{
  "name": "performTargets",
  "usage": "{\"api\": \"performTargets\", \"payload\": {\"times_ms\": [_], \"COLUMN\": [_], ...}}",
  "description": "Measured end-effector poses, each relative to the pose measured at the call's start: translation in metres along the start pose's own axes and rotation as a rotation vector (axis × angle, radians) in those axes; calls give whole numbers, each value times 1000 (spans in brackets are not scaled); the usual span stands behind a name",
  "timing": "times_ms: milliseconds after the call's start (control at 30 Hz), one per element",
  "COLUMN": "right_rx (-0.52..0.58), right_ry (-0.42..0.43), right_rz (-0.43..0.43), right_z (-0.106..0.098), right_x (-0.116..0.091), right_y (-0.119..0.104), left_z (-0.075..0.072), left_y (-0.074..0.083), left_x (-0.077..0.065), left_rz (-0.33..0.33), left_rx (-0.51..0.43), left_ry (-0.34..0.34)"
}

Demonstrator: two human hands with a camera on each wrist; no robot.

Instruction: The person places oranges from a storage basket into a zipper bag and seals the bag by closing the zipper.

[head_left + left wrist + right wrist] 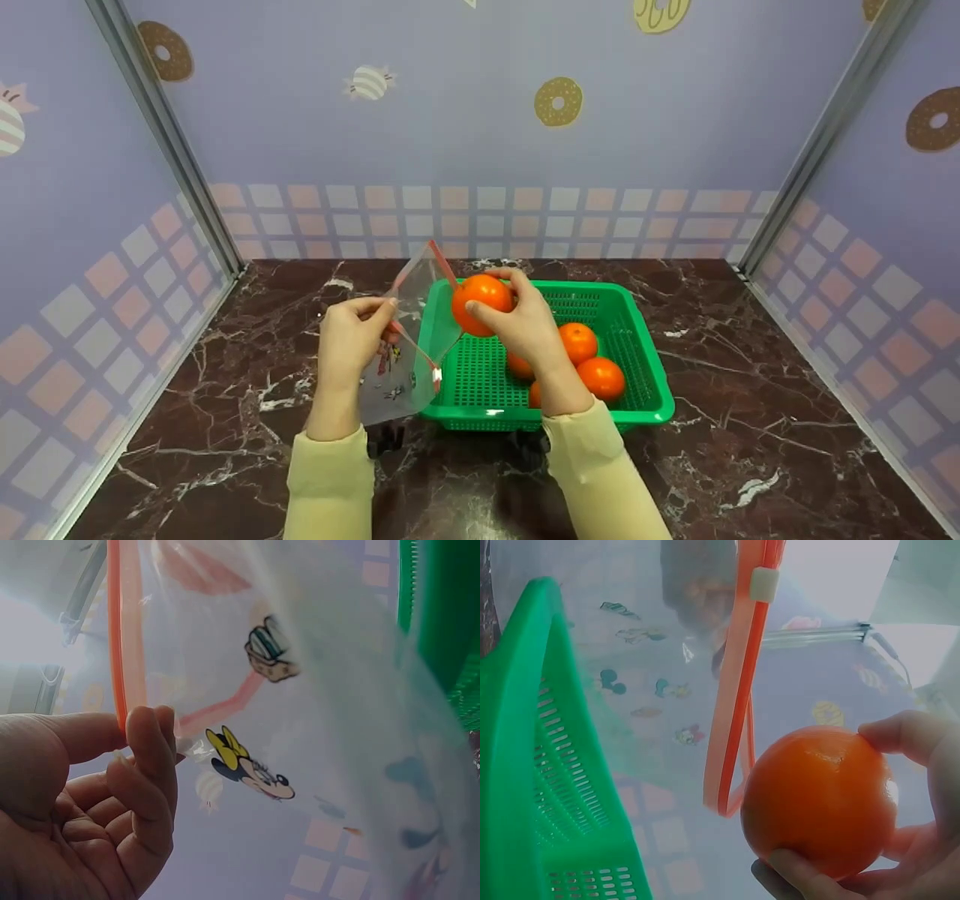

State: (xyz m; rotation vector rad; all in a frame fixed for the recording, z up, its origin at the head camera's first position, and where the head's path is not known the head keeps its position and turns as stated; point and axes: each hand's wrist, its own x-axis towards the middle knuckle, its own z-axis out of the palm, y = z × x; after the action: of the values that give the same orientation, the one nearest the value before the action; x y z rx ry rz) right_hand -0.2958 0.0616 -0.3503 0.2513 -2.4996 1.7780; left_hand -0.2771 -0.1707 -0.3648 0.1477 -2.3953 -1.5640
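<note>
My left hand (pixel 354 337) pinches the orange-red edge of a clear zip bag (pixel 397 375) printed with small cartoon figures. The bag's mouth is spread apart, and a white slider (pixel 764 585) sits on its zip strip. In my right hand (pixel 525 319) is an orange (pixel 480 304), gripped between thumb and fingers right beside the bag's mouth. Below that hand, several more oranges (pixel 601 379) lie in a green plastic basket (pixel 652 352), some partly hidden by the right wrist. In the left wrist view, thumb and fingertips (pixel 142 724) meet on the bag's rim.
The basket stands on a dark red marbled table (pixel 720 450), with the bag hanging over its left side. Purple patterned panels (pixel 480 135) close off the back and both sides, joined by metal corner posts (pixel 169 142).
</note>
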Motion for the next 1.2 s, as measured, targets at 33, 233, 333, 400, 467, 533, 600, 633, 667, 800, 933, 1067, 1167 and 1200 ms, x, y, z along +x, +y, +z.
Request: {"api": "performTargets", "payload": {"times_ms": [33, 233, 333, 400, 467, 533, 600, 633, 667, 800, 933, 1067, 1167, 1200], "right_rx": [1, 4, -12, -23, -35, -47, -66, -76, -89, -144, -206, -279, -330, -346], "right_ry": [-3, -39, -64, -80, -96, -114, -131, -138, -146, -167, -191, -209, -227, -234], "right_rz": [-2, -34, -53, -55, -59, -57, -62, -64, -64, -66, -81, -95, -99, -103], "right_z": [1, 7, 11, 14, 18, 21, 25, 27, 29, 35, 41, 44, 47, 48], "right_x": [1, 6, 8, 9, 11, 12, 14, 14, 15, 17, 19, 19, 19, 19], "right_y": [-1, -6, -8, -10, -11, -12, -13, -13, -13, -15, -17, -19, -21, -21], "left_z": [0, 0, -1, -1, -1, -1, -1, -1, 0, 0, 0, 0, 0, 0], "left_y": [0, 1, 2, 2, 2, 2, 2, 3, 3, 3, 4, 4, 4, 4], "left_x": [0, -1, -1, -1, -1, -1, -2, -2, -2, -3, -3, -3, -3, -3], "left_rz": [4, -1, -11, -14, -16, -18, -19, -17, -15, -3, 7, 11, 4, 1], "left_rx": [0, 9, 17, 18, 14, 15, 17, 19, 21, 21, 10, 0, -2, -2], "left_ry": [0, 8, 8, 8, 7, 10, 11, 11, 12, 11, 11, 11, 8, 8]}}
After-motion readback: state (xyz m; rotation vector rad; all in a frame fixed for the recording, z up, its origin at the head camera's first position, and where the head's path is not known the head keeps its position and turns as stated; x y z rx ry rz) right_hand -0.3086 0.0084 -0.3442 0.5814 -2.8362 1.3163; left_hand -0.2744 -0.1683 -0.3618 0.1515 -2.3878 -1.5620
